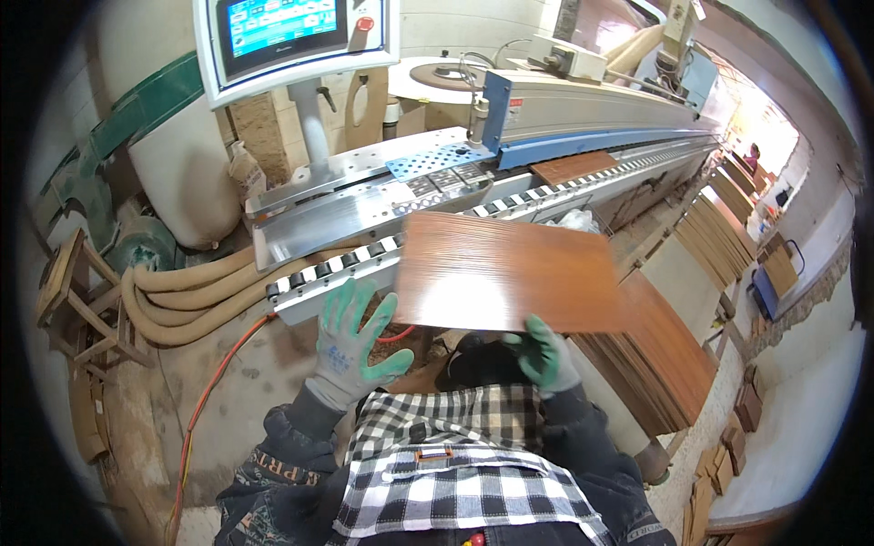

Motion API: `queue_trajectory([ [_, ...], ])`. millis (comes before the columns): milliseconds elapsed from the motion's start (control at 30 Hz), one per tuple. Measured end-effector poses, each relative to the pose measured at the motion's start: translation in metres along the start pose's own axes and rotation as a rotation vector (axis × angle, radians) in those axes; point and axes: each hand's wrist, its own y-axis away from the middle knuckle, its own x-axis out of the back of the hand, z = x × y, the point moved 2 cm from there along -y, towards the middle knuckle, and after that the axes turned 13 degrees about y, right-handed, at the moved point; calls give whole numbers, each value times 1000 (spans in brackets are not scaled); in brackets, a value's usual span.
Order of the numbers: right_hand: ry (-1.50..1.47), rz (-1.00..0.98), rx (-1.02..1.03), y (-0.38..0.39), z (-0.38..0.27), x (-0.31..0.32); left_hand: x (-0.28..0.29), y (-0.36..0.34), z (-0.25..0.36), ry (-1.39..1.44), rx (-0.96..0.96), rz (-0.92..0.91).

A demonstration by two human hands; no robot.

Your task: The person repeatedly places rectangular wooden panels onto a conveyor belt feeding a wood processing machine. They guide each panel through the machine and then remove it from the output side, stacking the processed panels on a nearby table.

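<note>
A reddish-brown wood-grain panel [510,273] is held up in front of me, between my body and the roller edge of a long machine. My right hand [544,357], in a grey and green work glove, grips the panel's near edge; its fingers partly go behind the board. Beside the panel's left edge, my left hand [353,346] is spread open in a matching glove, apart from the board. Another brown panel [574,167] lies in the machine, under the long beige and blue beam [601,114].
A stack of brown panels [651,364] stands at my right, with more stacked boards [710,232] beyond. Ahead left is a control screen [282,32] with a red button. Ribbed hoses [200,291], a red cable [205,391] and a wooden stool [86,296] are at the left.
</note>
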Motion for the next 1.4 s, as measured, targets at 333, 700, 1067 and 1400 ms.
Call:
queue_trajectory([
  [333,-71,-513,-264,-108,60,-132,25,48,-88,-215,308,159],
  [700,1156,388,363,-24,-26,42,21,-14,-148,-289,368,120],
  [1067,2312,1060,139,76,-62,188,3,-14,-182,-369,366,65],
  [1400,2044,901,639,113,-58,126,3,-3,-190,-393,332,110],
])
